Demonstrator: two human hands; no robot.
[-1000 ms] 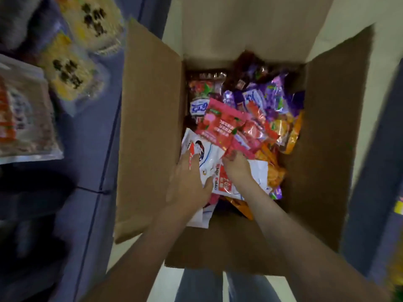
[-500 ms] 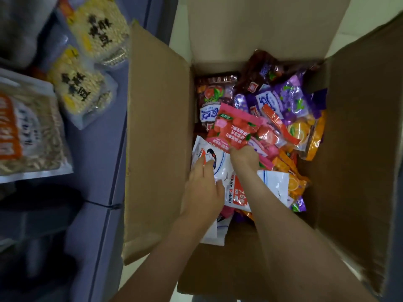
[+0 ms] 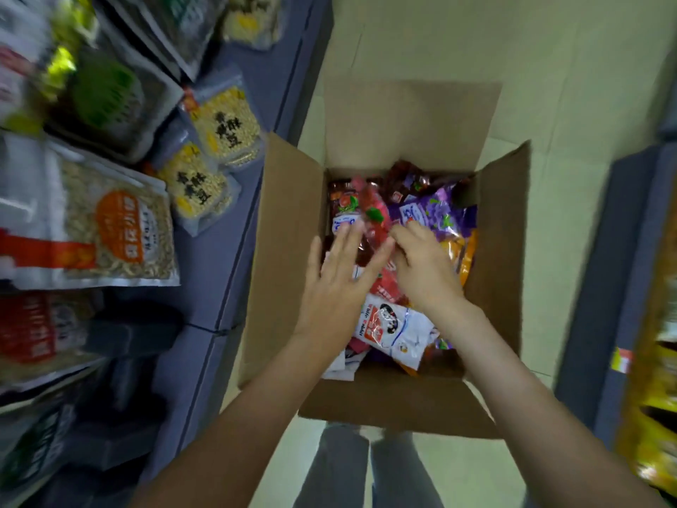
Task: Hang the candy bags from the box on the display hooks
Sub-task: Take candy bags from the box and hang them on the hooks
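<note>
Brown cardboard box (image 3: pixel 289 251) on the floor held the heaped foil candy bags (image 3: pixel 436 210); none hung yet, so the whole job lay ahead. Inside it, your left hand (image 3: pixel 340 284) lay spread, fingers straight. Your right hand (image 3: pixel 425 265) curled at a red plastic bag (image 3: pixel 375 214), grip unclear.

The scene is lit dimly and evenly, with soft shadows. The left hand (image 3: pixel 335 287) and the red candy bag (image 3: pixel 375 214) beyond it are smeared by motion blur; shelf packets (image 3: pixel 113 232) left of it are blurred and bowed.
</note>
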